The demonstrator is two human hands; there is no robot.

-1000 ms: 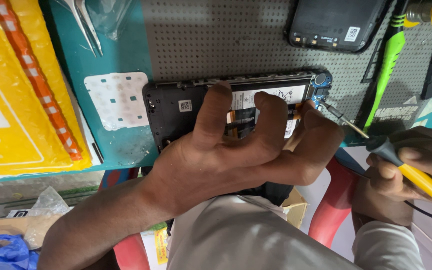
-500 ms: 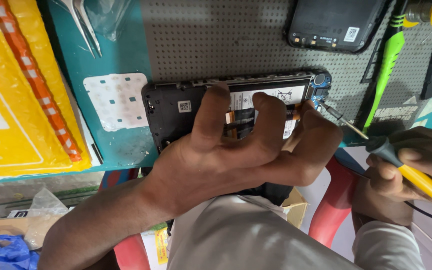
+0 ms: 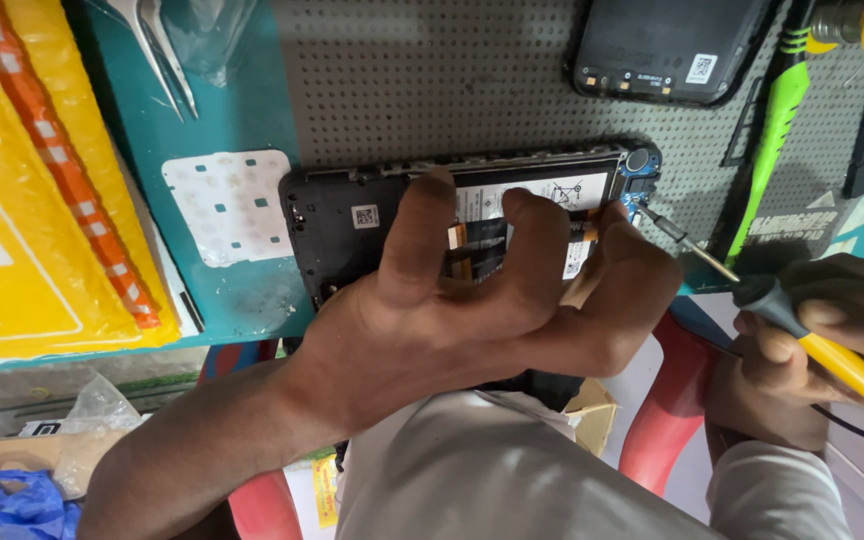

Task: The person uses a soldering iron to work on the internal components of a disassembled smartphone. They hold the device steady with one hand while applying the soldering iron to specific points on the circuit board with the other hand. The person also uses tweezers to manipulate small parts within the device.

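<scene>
- Our left hand (image 3: 472, 310) lies spread over an opened phone (image 3: 472, 215), fingers (image 3: 417, 235) pressing down on its bared inside; the hand is flat, not closed around anything.
- The phone lies lengthwise on the grey perforated mat (image 3: 432, 80), near the mat's front edge, its camera end toward the right.
- Our right hand (image 3: 812, 340) is wrapped tight around a screwdriver (image 3: 802, 325) with a yellow handle and dark collar; its thin tip touches the phone's right end, by the blue part beside the camera.
- A black back cover (image 3: 667, 45) lies at the mat's far edge, well apart from the phone.
- A green tool (image 3: 772, 140) lies along the mat's right edge.
- A white sheet with small squares (image 3: 227, 205) sits just left of the phone on the teal bench (image 3: 242, 100).
- Tweezers (image 3: 162, 55) lie at the bench's far edge, and a yellow package (image 3: 22, 190) covers its left end.
</scene>
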